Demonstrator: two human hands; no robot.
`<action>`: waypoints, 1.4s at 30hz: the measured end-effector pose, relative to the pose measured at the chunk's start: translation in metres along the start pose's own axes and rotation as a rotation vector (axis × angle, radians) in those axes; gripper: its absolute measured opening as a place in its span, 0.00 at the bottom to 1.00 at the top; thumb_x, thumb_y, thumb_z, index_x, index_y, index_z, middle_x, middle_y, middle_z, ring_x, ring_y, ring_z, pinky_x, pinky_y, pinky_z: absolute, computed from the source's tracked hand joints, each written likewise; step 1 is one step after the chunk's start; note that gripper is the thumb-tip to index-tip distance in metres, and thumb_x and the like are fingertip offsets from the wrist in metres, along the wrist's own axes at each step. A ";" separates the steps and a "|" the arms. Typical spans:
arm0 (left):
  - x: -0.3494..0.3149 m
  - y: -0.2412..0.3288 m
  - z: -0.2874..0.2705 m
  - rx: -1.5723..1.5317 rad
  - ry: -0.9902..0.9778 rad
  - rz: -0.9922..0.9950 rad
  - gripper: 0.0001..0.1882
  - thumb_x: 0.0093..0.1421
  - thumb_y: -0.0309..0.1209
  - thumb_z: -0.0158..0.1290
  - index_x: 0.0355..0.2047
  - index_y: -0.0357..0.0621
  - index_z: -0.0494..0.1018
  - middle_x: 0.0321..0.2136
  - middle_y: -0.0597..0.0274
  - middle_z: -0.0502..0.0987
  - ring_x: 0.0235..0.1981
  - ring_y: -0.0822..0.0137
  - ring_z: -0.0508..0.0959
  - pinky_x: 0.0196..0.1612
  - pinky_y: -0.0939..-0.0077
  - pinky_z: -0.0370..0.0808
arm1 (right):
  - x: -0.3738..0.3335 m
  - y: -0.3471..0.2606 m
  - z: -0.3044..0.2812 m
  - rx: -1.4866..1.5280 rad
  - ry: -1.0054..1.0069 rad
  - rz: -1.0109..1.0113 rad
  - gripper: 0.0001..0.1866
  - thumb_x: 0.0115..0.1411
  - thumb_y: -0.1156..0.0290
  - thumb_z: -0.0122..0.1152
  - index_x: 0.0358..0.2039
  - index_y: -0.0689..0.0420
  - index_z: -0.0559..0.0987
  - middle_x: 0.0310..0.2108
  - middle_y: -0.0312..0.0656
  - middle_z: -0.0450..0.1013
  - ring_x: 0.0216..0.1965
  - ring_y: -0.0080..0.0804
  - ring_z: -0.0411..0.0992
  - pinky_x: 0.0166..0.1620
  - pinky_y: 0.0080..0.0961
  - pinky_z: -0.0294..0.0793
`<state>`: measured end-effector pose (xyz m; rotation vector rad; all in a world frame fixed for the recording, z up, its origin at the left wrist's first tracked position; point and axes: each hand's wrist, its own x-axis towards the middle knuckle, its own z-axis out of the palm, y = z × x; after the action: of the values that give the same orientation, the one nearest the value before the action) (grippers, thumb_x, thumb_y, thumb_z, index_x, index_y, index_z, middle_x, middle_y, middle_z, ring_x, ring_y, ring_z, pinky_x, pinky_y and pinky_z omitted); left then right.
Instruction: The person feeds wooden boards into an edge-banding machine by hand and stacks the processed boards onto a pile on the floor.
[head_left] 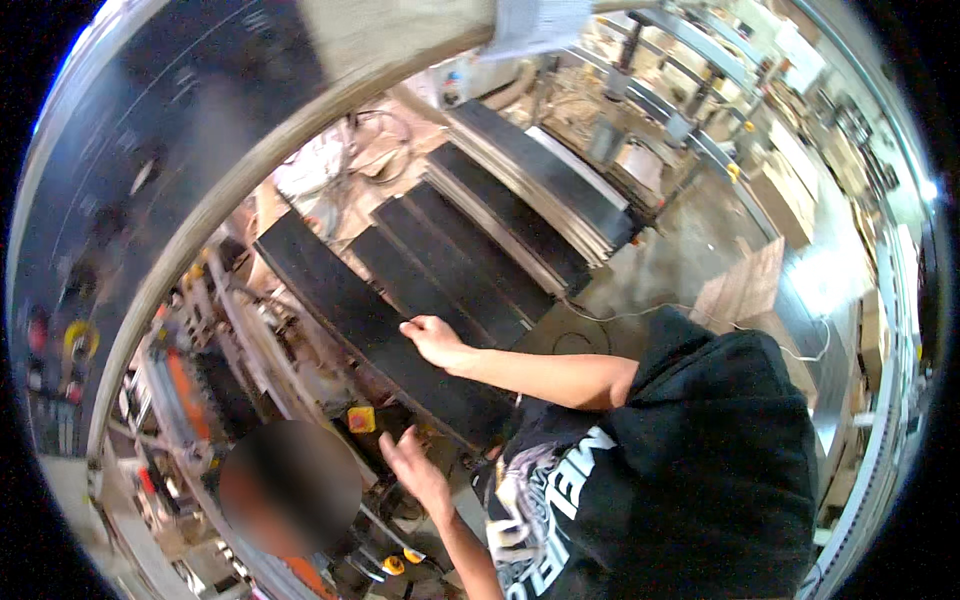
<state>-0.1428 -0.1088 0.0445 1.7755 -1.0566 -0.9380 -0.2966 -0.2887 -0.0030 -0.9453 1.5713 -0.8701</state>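
A long black board (330,280) lies slantwise in front of me, running from the upper left toward my body. My right hand (437,343) is over its right edge with the fingers curled closed. What they hold, if anything, is hidden. Lower down, my left hand (412,468) is held out beside the board's near end, blurred, its fingers apart and nothing seen in them. Close to its fingertips is a small yellow and red square object (361,419). More black boards (430,270) lie side by side to the right of the long one.
Further right are stacked dark boards with pale edges (540,170). A metal frame machine (680,125) stands at the back right, and a cable (620,316) crosses the floor. At lower left another person's blurred head (290,488) is close to my left hand.
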 end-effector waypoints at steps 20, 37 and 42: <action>0.055 0.015 0.232 0.754 -0.620 0.126 0.31 0.69 0.54 0.44 0.59 0.39 0.67 0.41 0.51 0.82 0.45 0.49 0.80 0.48 0.55 0.75 | 0.164 0.053 -0.236 -0.845 0.289 -0.060 0.59 0.39 0.43 0.76 0.68 0.50 0.57 0.64 0.64 0.54 0.63 0.63 0.56 0.63 0.56 0.59; -0.251 -0.217 0.003 0.480 0.394 -0.833 0.34 0.67 0.57 0.44 0.55 0.38 0.72 0.44 0.41 0.79 0.49 0.42 0.77 0.52 0.51 0.73 | 0.179 0.138 -0.264 -1.335 0.225 0.035 0.43 0.67 0.49 0.54 0.74 0.47 0.45 0.75 0.44 0.38 0.73 0.51 0.42 0.68 0.55 0.52; -0.314 -0.249 0.022 0.392 0.346 -1.149 0.29 0.65 0.55 0.46 0.45 0.41 0.80 0.47 0.41 0.79 0.52 0.44 0.77 0.54 0.53 0.72 | 0.194 0.129 -0.262 -1.267 0.356 0.119 0.43 0.66 0.55 0.56 0.73 0.53 0.46 0.75 0.48 0.38 0.73 0.54 0.42 0.70 0.52 0.50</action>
<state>-0.2065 0.2439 -0.1370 2.8059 0.1192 -1.0099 -0.5963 -0.3934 -0.1510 -1.5597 2.4972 0.1875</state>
